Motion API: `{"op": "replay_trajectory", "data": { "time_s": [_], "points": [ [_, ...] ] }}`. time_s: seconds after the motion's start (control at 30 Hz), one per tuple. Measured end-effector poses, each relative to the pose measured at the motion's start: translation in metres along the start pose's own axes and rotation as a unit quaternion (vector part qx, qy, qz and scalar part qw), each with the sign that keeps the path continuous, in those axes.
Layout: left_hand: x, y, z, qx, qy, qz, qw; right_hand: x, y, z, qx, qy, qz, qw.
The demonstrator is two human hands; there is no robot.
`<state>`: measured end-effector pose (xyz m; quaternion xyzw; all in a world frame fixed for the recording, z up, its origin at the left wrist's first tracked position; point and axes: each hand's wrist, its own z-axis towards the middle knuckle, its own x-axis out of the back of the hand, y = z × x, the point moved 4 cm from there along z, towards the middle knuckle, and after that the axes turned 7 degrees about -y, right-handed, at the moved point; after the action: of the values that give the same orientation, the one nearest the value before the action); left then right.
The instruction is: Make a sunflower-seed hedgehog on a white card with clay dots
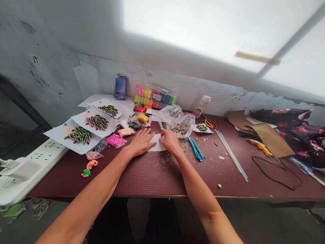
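A small sheet of white paper point(156, 145) lies on the dark red table between my two hands. My left hand point(139, 142) rests flat over its left side, fingers stretched out. At the right side of the sheet, my right hand point(170, 139) has its fingers bent together against the paper; whatever they may pinch is hidden. Just beyond is a clear plastic bag of striped sunflower seeds point(180, 128). A teal utility knife point(196, 149) lies to the right of my right hand. Packets of modelling clay, one of them pink point(116, 140), lie left of my left hand.
Paper sheets with seed-covered hedgehog figures point(80, 135) lie at left by a white power strip point(38, 166). Behind stand a multicoloured clay pack point(154, 96) and a white bottle point(202, 105). Scissors point(209, 122), glue sticks point(232, 156) and a corded yellow glue gun point(264, 148) lie at right.
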<state>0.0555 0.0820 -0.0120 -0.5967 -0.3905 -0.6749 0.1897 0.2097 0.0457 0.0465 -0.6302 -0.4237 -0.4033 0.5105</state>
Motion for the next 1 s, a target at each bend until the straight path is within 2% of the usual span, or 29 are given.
{"op": "replay_trajectory", "data": {
  "time_s": [0.2, 0.27, 0.4, 0.5, 0.6, 0.63, 0.73, 0.83, 0.9, 1.0],
  "points": [
    [0.009, -0.008, 0.003, -0.054, 0.076, -0.029, 0.995, 0.0, 0.001, 0.0, 0.011, -0.018, -0.002, 1.0],
    [0.006, -0.007, 0.003, -0.065, 0.06, -0.042, 0.995, -0.001, 0.001, 0.001, 0.009, -0.021, -0.008, 1.0],
    [-0.004, -0.001, 0.002, -0.054, -0.009, -0.044, 0.998, 0.0, 0.0, 0.002, 0.016, -0.005, -0.008, 1.0],
    [-0.004, 0.003, 0.001, -0.088, -0.033, -0.069, 0.993, 0.004, 0.0, 0.002, 0.019, 0.013, -0.003, 1.0],
    [0.002, 0.002, 0.0, -0.123, -0.042, -0.137, 0.982, 0.014, 0.003, -0.001, 0.011, 0.009, -0.007, 1.0],
    [0.006, 0.0, 0.001, -0.121, -0.034, -0.164, 0.978, 0.018, 0.006, -0.002, 0.007, 0.0, -0.01, 1.0],
    [0.022, -0.013, 0.001, -0.078, 0.045, -0.222, 0.971, 0.031, 0.016, -0.008, 0.026, -0.05, -0.002, 0.998],
    [0.036, -0.029, -0.001, -0.019, 0.101, -0.208, 0.973, 0.039, 0.025, -0.013, 0.04, -0.113, 0.009, 0.993],
    [0.04, -0.036, -0.004, 0.017, 0.106, -0.18, 0.978, 0.039, 0.028, -0.016, 0.04, -0.143, -0.015, 0.989],
    [0.039, -0.037, -0.01, 0.025, 0.059, -0.137, 0.988, 0.032, 0.027, -0.016, 0.038, -0.159, -0.056, 0.985]
  ]
}}
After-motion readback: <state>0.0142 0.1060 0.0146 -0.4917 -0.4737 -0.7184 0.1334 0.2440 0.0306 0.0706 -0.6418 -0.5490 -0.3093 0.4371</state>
